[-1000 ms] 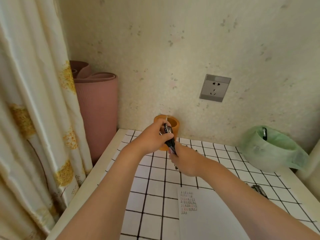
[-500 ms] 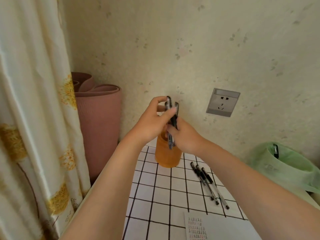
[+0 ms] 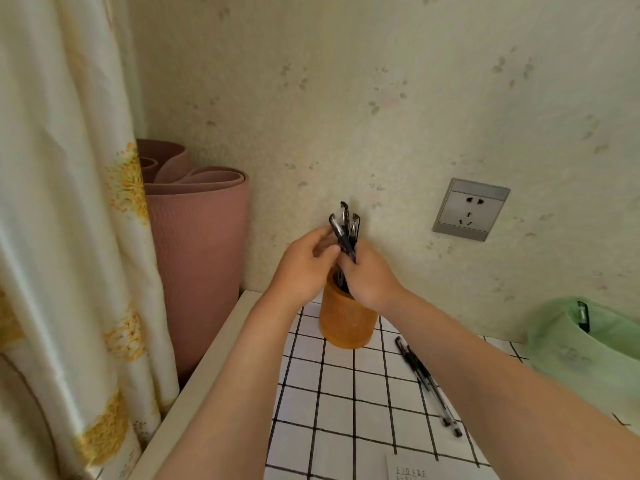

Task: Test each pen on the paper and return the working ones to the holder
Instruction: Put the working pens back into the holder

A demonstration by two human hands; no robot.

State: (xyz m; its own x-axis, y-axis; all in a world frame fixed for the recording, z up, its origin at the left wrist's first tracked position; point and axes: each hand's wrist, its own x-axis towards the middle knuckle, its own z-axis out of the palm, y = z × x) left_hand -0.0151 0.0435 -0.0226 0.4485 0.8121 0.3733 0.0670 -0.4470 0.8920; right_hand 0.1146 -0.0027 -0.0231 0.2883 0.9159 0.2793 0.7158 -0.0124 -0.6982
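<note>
glossy black plastic pens [image 3: 344, 233], a matt orange holder [image 3: 347, 322], satiny cloth curtain [image 3: 62, 237], textured pink foam mat [image 3: 197, 251].

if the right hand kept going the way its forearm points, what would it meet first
Probably the left hand, which is close against the right hand at the pens; depth is unclear.

The paper [image 3: 450, 471] is cut by the bottom edge, writing illegible.
</note>
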